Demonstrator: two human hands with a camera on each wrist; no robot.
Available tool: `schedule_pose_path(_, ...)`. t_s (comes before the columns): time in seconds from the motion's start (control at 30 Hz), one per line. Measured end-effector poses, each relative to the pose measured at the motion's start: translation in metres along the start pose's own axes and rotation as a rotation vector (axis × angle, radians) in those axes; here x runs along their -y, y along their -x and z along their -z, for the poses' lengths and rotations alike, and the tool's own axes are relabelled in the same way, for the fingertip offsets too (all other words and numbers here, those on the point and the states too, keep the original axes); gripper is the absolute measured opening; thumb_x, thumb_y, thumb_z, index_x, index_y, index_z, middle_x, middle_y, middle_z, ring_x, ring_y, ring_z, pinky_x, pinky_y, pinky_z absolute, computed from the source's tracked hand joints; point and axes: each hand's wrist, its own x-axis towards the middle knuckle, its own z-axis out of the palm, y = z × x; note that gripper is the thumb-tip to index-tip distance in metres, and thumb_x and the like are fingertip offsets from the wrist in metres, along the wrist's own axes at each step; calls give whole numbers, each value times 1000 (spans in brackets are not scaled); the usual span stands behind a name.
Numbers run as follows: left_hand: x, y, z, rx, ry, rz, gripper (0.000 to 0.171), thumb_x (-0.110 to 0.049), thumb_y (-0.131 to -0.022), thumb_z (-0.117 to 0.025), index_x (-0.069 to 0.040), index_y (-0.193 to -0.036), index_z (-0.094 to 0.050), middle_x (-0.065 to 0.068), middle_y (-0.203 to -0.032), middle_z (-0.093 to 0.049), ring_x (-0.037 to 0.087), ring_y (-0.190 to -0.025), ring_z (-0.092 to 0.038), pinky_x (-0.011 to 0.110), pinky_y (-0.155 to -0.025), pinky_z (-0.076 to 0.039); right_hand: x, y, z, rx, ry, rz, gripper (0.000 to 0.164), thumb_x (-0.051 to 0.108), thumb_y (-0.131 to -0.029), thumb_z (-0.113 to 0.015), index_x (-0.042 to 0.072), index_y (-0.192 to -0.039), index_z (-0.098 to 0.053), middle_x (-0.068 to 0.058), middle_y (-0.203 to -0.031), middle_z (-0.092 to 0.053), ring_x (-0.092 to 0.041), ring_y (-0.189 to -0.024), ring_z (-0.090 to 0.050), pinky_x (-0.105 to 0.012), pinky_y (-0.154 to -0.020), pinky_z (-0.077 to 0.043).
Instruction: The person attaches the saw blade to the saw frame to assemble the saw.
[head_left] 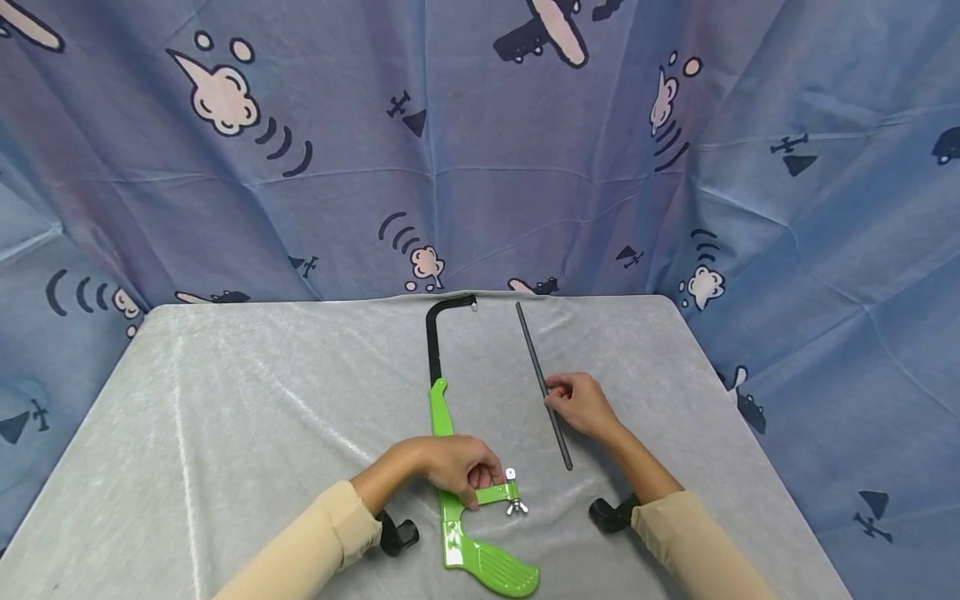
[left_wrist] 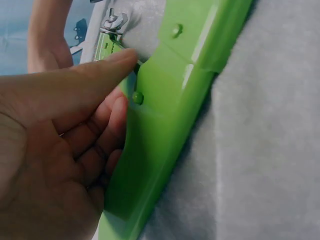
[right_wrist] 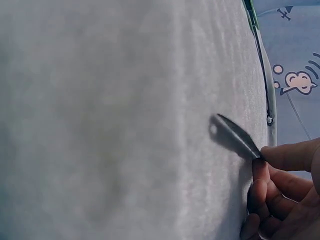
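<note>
A hacksaw frame (head_left: 441, 412) with a green body and a black bent front arm lies lengthwise on the table, its handle (head_left: 498, 569) toward me. My left hand (head_left: 459, 464) grips the green body where the short blade bracket (head_left: 495, 494) branches off. Close up in the left wrist view, thumb and curled fingers hold the inner edge of the frame (left_wrist: 160, 120). A wing nut (head_left: 516, 507) sits at the bracket's end. To the right, my right hand (head_left: 583, 406) pinches a dark hacksaw blade (head_left: 533, 354) near its middle. The blade's near end (right_wrist: 232, 134) shows a hole.
A grey cloth covers the table (head_left: 247, 467). Blue patterned curtain (head_left: 480, 167) hangs behind its far edge and along the sides. Black wrist-worn devices (head_left: 611, 515) stick out beneath both forearms, low over the cloth.
</note>
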Motion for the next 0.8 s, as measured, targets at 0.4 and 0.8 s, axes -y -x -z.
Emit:
schedule_pose_path(0.4,-2,-7,2,30,-104,34,27,1,-73,-84,-12,-90,-67,-8,-72,-54,0,-67,-49,15,-64,-44,5,-2,0,50,-22,-117,22,-2,-87,-65,-11,-107,-68,-11,-83,-67,-14,-72,-56,-26,-65,-45)
schedule_pose_path(0.8,-3,-8,4,54,-16,50,27,5,-74,-82,-10,-87,-65,-6,-72,-54,1,-65,-49,15,-63,-43,7,-4,-4,103,-208,-197,25,-4,-89,-64,-15,-111,-64,-9,-79,-66,-11,-63,-55,-23,-55,-46)
